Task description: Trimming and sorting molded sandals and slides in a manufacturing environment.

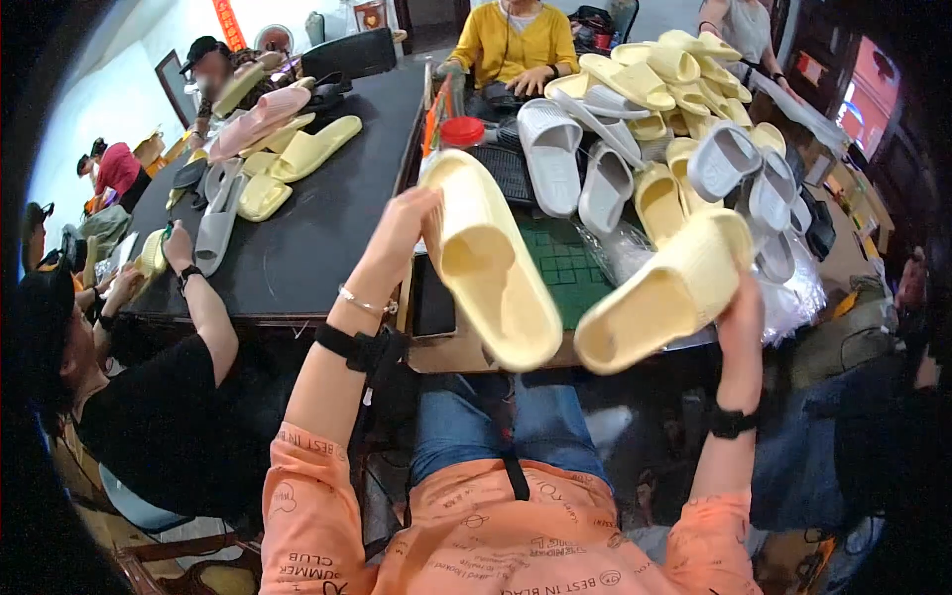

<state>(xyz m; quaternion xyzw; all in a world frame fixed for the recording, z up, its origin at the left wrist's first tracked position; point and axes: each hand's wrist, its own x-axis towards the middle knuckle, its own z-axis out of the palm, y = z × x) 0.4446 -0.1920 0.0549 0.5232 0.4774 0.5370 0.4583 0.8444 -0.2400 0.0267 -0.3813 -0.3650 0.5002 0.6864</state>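
Note:
Two pale yellow slide slippers are raised in front of me over the table's near edge. My left hand (409, 220) grips the left slipper (488, 260) by its outer side near the strap end. My right hand (741, 309) is closed on the outer side of the right slipper (666, 295), which tilts with its heel toward the middle. The heels of the two slippers come close together but stay apart. Most of my fingers are hidden behind the slippers. Beneath them lies a green gridded mat (562, 260) on the table.
A big heap of yellow slippers (684, 71) and grey slippers (551, 159) fills the table's far right, with clear plastic wrap (793, 297) beside it. A red-lidded container (462, 131) stands at the back. More slippers lie on the dark table (327, 223) to the left, where co-workers sit.

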